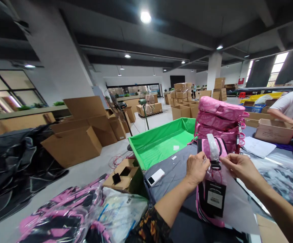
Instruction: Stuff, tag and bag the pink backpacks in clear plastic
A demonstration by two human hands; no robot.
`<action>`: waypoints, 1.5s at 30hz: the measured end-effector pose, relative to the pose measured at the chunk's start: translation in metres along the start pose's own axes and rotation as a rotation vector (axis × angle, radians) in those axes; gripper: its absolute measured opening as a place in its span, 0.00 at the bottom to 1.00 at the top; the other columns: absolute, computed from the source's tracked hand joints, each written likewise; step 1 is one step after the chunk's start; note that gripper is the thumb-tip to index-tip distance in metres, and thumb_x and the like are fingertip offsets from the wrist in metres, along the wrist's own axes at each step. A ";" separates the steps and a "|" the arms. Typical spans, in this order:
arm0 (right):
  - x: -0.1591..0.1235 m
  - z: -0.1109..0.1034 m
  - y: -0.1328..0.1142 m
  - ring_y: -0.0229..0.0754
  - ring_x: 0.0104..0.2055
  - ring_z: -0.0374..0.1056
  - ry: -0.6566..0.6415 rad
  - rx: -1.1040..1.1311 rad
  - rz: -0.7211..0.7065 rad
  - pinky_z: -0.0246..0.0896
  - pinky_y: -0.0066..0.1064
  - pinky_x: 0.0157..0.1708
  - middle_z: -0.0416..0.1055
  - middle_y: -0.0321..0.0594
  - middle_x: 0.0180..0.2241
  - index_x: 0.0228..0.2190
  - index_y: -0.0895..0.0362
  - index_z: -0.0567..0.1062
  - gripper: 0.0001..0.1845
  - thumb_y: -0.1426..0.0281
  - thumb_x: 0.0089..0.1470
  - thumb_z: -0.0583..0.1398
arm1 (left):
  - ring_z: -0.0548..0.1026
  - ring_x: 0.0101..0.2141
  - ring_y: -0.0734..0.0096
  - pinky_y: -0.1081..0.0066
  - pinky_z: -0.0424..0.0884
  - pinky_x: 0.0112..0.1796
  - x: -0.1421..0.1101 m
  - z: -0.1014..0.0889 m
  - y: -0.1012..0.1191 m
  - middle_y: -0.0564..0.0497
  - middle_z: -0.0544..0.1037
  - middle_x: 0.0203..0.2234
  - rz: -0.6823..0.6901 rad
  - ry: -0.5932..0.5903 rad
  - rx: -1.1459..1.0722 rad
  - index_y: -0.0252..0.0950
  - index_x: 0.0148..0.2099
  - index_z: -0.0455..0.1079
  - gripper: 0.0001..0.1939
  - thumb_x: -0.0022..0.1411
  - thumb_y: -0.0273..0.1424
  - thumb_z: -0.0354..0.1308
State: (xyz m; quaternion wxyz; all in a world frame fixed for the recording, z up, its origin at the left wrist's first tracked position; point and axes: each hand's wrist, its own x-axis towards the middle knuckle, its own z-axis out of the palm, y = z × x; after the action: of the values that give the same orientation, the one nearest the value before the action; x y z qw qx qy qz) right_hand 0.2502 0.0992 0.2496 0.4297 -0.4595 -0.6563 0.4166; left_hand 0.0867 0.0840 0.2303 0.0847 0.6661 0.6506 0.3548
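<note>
A pink and black bag (202, 202) stands on the dark table in front of me, with a black hang tag (215, 199) on a red cord. White wrapping (212, 146) covers its top strap, above a black buckle (215, 166). My left hand (197, 167) is closed in a pinch beside the wrapped strap; what lies between its fingertips is too small to make out. On the other side, my right hand (242, 169) pinches near the buckle, at the upper edge of a translucent white sheet (237, 206) hanging over the bag's right side.
Behind the bag rises a stack of pink bags (219, 118). A green-lined bin (158, 145) adjoins the table, where a white phone-like device (156, 177) lies. Plastic-wrapped pink bags (60, 216) are at lower left. A co-worker (290, 108) stands at right by a carton (275, 131).
</note>
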 end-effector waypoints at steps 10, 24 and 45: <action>-0.008 -0.023 0.012 0.30 0.15 0.47 0.079 -0.003 0.045 0.40 0.25 0.15 0.55 0.30 0.12 0.15 0.54 0.65 0.37 0.34 0.31 0.68 | 0.77 0.31 0.63 0.66 0.64 0.41 -0.004 0.004 0.008 0.48 0.82 0.30 0.105 -0.022 0.043 0.38 0.36 0.75 0.06 0.66 0.29 0.58; 0.008 0.014 0.013 0.34 0.15 0.59 -0.242 0.022 0.156 0.48 0.27 0.17 0.68 0.35 0.18 0.24 0.56 0.71 0.39 0.31 0.37 0.61 | 0.77 0.32 0.62 0.64 0.62 0.42 -0.011 0.003 -0.002 0.51 0.82 0.29 -0.007 0.025 -0.219 0.39 0.33 0.73 0.10 0.69 0.34 0.59; 0.007 -0.022 0.025 0.35 0.21 0.66 -0.171 -0.521 -0.654 0.58 0.26 0.21 0.75 0.38 0.26 0.47 0.53 0.79 0.21 0.55 0.66 0.53 | 0.73 0.32 0.70 0.69 0.59 0.40 -0.041 0.035 -0.002 0.55 0.78 0.26 -0.075 0.361 -0.223 0.36 0.29 0.72 0.10 0.59 0.20 0.65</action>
State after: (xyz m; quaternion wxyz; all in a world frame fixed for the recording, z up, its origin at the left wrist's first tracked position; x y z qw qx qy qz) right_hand 0.2755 0.1146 0.2338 0.3530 -0.2842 -0.8840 0.1152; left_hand 0.1099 0.0586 0.1888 0.0530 0.5535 0.6363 0.5348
